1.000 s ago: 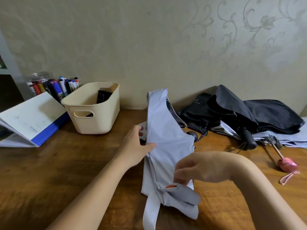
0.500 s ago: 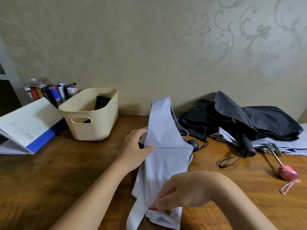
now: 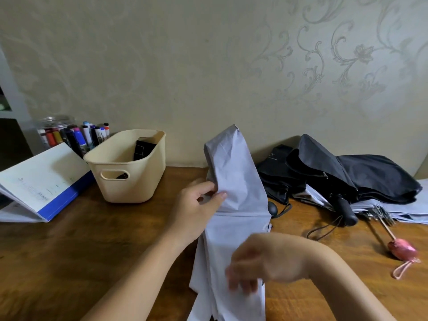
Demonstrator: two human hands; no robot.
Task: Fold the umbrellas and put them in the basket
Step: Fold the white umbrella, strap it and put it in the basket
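Patterned wallpaper [image 3: 208, 66] backs a wooden table [image 3: 69, 262], where a pale grey umbrella [image 3: 236, 181] is held nearly upright at the middle, its upper end raised towards the wall and its loose canopy trailing down to the near edge. The left hand [image 3: 196, 209] pinches the cloth partway up between thumb and fingers, apparently to keep the bundle steady and gathered while the lower part is worked. The right hand [image 3: 259, 262] lies over the lower canopy, fingers pointing down. It is motion-blurred, so I cannot tell whether it grips the fabric or only smooths it. The cream basket [image 3: 139, 181] sits well apart to the left, with a dark folded item [image 3: 143, 150] already inside. To the right, black umbrellas [image 3: 370, 177] lie heaped beside a pink-handled umbrella [image 3: 401, 249], probably waiting their turn. Wrapping looks unfinished.
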